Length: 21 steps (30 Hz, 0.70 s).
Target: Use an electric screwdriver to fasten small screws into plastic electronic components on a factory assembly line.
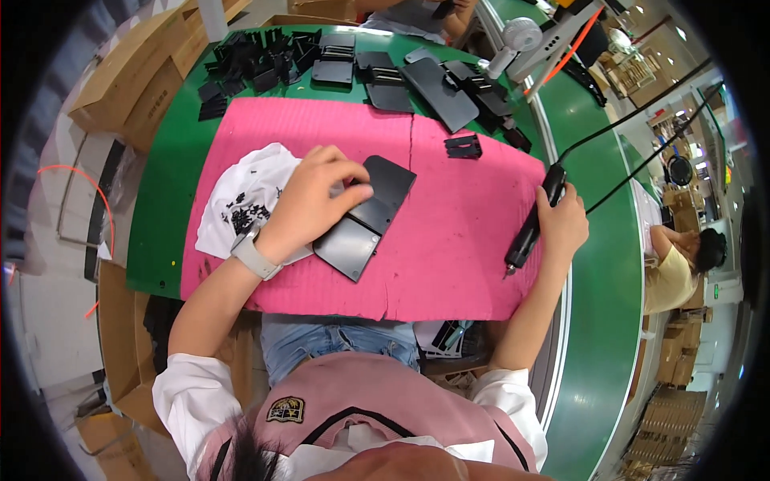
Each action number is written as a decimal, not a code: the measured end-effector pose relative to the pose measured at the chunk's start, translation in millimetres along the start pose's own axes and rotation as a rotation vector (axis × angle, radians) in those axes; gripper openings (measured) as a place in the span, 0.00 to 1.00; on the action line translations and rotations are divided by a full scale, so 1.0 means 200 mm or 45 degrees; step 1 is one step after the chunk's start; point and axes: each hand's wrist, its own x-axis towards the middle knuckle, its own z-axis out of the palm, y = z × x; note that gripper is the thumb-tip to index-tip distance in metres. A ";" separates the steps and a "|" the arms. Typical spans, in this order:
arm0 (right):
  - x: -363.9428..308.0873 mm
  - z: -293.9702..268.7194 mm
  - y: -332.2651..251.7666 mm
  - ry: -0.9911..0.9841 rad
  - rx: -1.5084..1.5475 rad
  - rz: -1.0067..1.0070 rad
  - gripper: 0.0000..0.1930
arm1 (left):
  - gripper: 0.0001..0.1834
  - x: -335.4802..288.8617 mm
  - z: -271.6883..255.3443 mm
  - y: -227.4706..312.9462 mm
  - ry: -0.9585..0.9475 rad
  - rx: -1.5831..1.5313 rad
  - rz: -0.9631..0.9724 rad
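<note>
My right hand (564,223) grips a black electric screwdriver (525,237), its cord running up to the right and its bit tilted down toward the right side of the pink mat (457,272). Over the mat's middle, my left hand (319,196) has its fingers curled, thumb and index close together; whatever is between them is too small to make out. Just beneath those fingertips lies a black plastic hinged case (385,192), with two flat panels joined along a seam. Small black screws (247,216) are scattered on a white cloth (220,188), partly covered by my left forearm.
A small black bracket (463,146) rests on the mat's upper right. Along the far edge of the green table (164,192) are piled black plastic pieces (261,60) and several panels (439,92). A white fan (521,36) stands behind; another person sits opposite.
</note>
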 end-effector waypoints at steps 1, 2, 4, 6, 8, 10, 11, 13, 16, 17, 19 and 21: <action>0.01 0.02 0.00 -0.140 -0.063 0.033 0.27 | 0.10 0.00 -0.03 0.04 0.136 -0.027 -0.076; 0.03 0.04 0.01 -0.152 -0.054 0.023 0.27 | 0.10 -0.02 -0.08 0.05 0.135 -0.018 -0.091; 0.07 0.11 0.01 -0.355 0.172 0.064 0.31 | 0.07 -0.09 -0.22 0.03 0.385 -0.082 -0.252; 0.12 0.20 0.09 -0.410 0.420 -0.003 0.33 | 0.06 -0.19 -0.37 0.01 0.328 0.246 -0.337; 0.10 0.15 0.03 -0.408 0.310 -0.032 0.34 | 0.07 -0.30 -0.46 0.00 0.266 0.379 -0.504; 0.07 0.03 -0.03 -0.477 0.136 -0.011 0.35 | 0.11 -0.39 -0.48 -0.04 0.143 0.634 -0.406; 0.05 0.02 -0.04 -0.464 0.149 -0.024 0.36 | 0.14 -0.41 -0.46 -0.05 0.137 0.660 -0.341; 0.02 0.02 -0.07 -0.450 0.173 -0.053 0.37 | 0.15 -0.44 -0.44 -0.08 0.129 0.600 -0.305; -0.01 0.07 -0.06 -0.367 0.241 -0.084 0.39 | 0.13 -0.42 -0.40 -0.08 0.148 0.593 -0.362; -0.02 0.08 -0.05 -0.370 0.251 -0.078 0.40 | 0.11 -0.42 -0.39 -0.08 0.144 0.619 -0.394; -0.02 0.07 -0.05 -0.374 0.253 -0.070 0.41 | 0.09 -0.41 -0.36 -0.07 0.163 0.689 -0.363; -0.02 0.06 -0.05 -0.364 0.260 -0.049 0.39 | 0.08 -0.39 -0.35 -0.06 0.180 0.753 -0.323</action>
